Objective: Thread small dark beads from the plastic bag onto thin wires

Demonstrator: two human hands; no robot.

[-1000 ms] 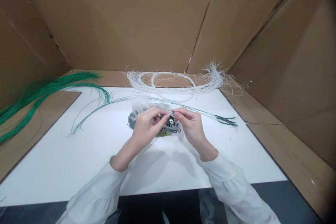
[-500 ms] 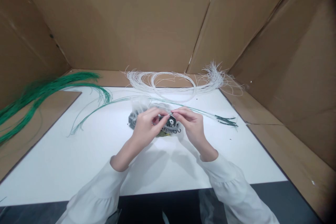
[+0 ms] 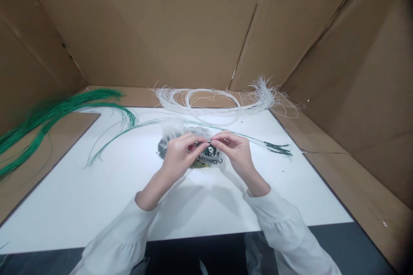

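One thin strand is up between the two hands, over a see-through bag. It is so small that its ends are hard to see. The left hand and the right hand each pinch it with finger and thumb. The fingertips are very close, but I cannot tell if they touch each other.

The bag sits under and behind the hands, on the white tabletop. Black and white things show in it, with a bit of yellow low down. Dark letters on the bag spell "YOU".

Just behind the bag, long green threads bend across the tabletop. Their right ends are dark and thick. Farther back, a big loop of white threads lies over the back edge, with a bushy end on the right. A fat bunch of green threads lies far to the left. Brown cardboard walls stand at the back and both sides. Both arms have white sleeves.
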